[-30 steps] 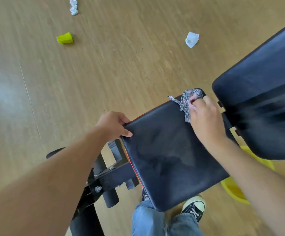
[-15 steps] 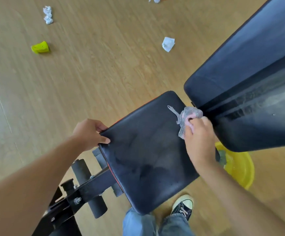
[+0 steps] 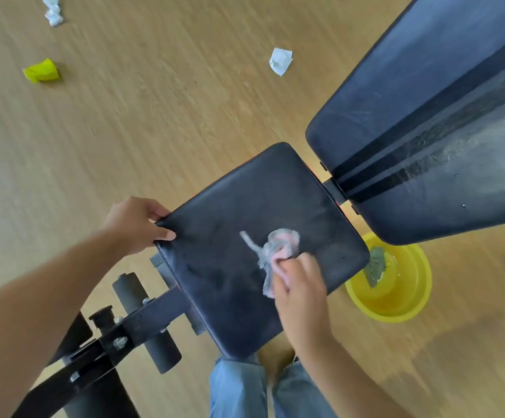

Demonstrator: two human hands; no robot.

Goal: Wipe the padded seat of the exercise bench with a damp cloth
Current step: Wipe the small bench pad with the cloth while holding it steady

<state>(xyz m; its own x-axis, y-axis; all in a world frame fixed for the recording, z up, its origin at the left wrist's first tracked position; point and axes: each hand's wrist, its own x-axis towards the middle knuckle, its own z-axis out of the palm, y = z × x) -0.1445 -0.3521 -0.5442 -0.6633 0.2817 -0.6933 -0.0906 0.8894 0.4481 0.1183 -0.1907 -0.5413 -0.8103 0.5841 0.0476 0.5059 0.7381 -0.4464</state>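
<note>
Since half a second ago the right hand [image 3: 301,285] has drawn the cloth [image 3: 275,251] back from the seat's far corner by the backrest to the middle right of the seat [image 3: 230,236]; a second ago it was at the far edge. The left hand [image 3: 138,224] has stayed on the same corner.

The right hand is clenched around the pink-and-grey cloth, which bunches out at the hand's 12 o'clock and lies pressed on the pad, a loose tail trailing toward 10 o'clock. The left hand is grasping the seat's left corner, thumb on top, fingers curled under the edge.

The backrest [image 3: 426,116] rises from the seat's 2 o'clock side, apart from it by a narrow gap, with pale dusty streaks along its right part. A yellow basin [image 3: 395,306] stands on the floor [image 3: 154,116] at the seat's 4 o'clock, partly hidden under seat and backrest, with a greenish rag [image 3: 376,267] inside. At 8 o'clock are the black frame [image 3: 142,318] and foam rollers [image 3: 130,292]. Far across the floor lie a yellow scrap [image 3: 42,70] at 10 o'clock and white crumpled papers [image 3: 280,60] at 12. Jeans [image 3: 239,387] show below the seat.
</note>
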